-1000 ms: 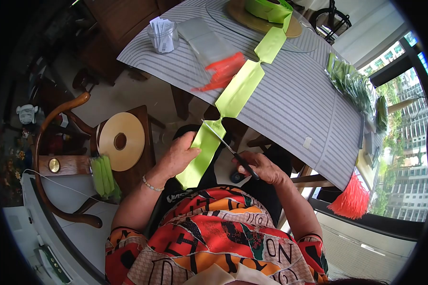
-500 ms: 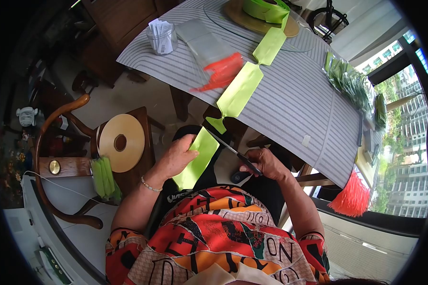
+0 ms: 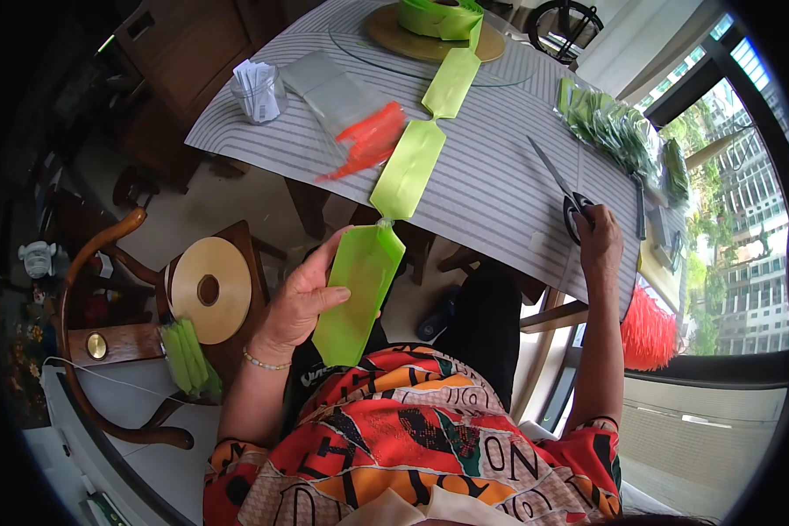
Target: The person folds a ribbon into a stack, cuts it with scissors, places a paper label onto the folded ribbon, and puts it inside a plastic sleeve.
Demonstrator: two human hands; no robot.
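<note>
green packets (image 3: 188, 355) sit left of and slightly lower than the left grip (image 3: 300, 302). ahead of that grip there's a clear jar (image 3: 259, 95) stuffed with white slips, then clear bags (image 3: 320, 83) with something red (image 3: 368, 140), can't tell if it's inside. left grip's pinching a green piece (image 3: 359, 294), thumb on top, right by the end of the green strip (image 3: 408, 171); can't tell if they're joined. scissors (image 3: 550, 167) lie on the bench (image 3: 491, 167), right grip (image 3: 601, 241) curled at the handles, can't tell if it's actually holding. imo it's the steady-the-piece, scissors-aside step; moving that right grip calls for a clean let-go or a proper hold. clear-wrapped green bundles (image 3: 609, 131) sit just ahead of it.
</note>
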